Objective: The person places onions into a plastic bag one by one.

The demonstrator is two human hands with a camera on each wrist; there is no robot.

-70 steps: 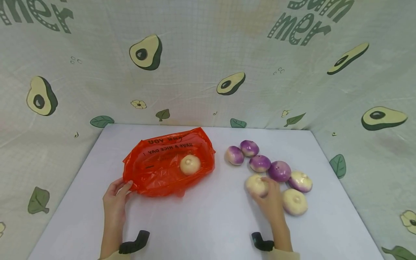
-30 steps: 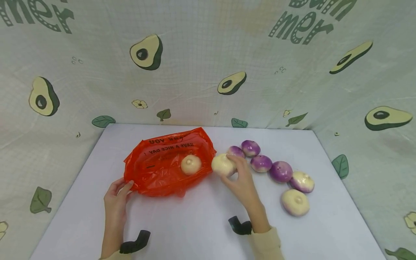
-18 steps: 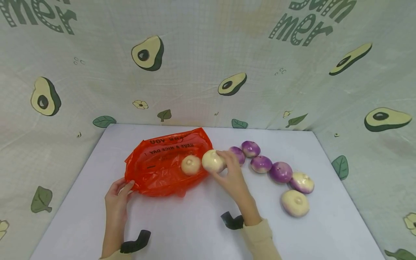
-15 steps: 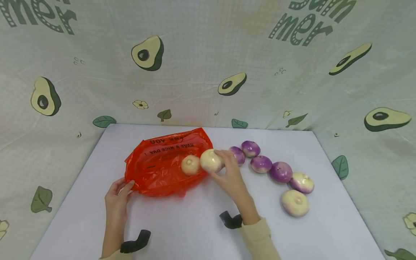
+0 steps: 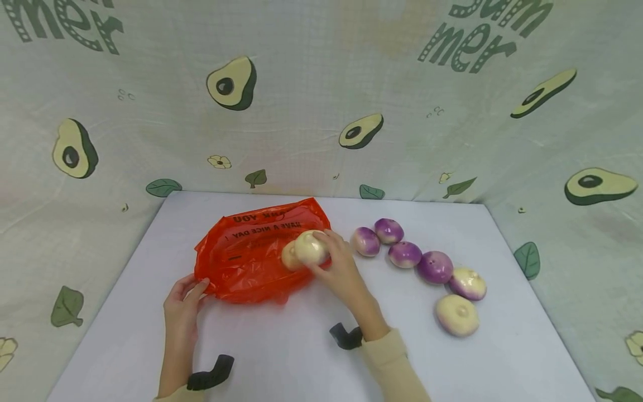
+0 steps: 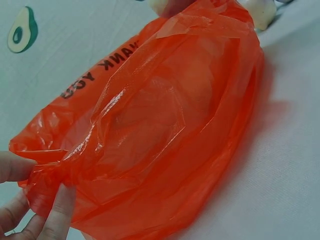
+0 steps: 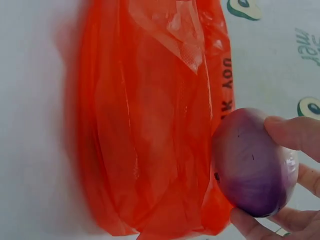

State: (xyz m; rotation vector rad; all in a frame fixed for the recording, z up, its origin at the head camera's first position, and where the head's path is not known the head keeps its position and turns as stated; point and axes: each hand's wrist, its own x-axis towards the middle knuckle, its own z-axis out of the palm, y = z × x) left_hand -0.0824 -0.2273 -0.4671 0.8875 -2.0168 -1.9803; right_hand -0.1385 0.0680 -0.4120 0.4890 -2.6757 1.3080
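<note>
A red plastic bag (image 5: 241, 279) lies with its mouth spread wide; lettering runs along its far side. My left hand (image 5: 182, 301) pinches the bag's left edge, and the left wrist view has the film bunched between thumb and fingers (image 6: 59, 210). Over the right part of the mouth, my right hand (image 5: 339, 268) grips a turnip (image 5: 310, 247) by its sides. The right wrist view gives this turnip's purple underside (image 7: 255, 165), just beside the bag's rim. Inside the bag sits another pale turnip (image 5: 289, 257), partly hidden behind the held one.
Several turnips stand in a loose curve on the right of the white table (image 5: 311, 357), from a purple one (image 5: 365, 241) near the bag to a pale one (image 5: 457, 315) in front. A cloth printed with avocados (image 5: 231, 84) hangs behind and around the table.
My right hand took hold of a turnip among those on the right, lifted it and carried it left over the bag's mouth. The left hand has kept its pinch on the bag.
</note>
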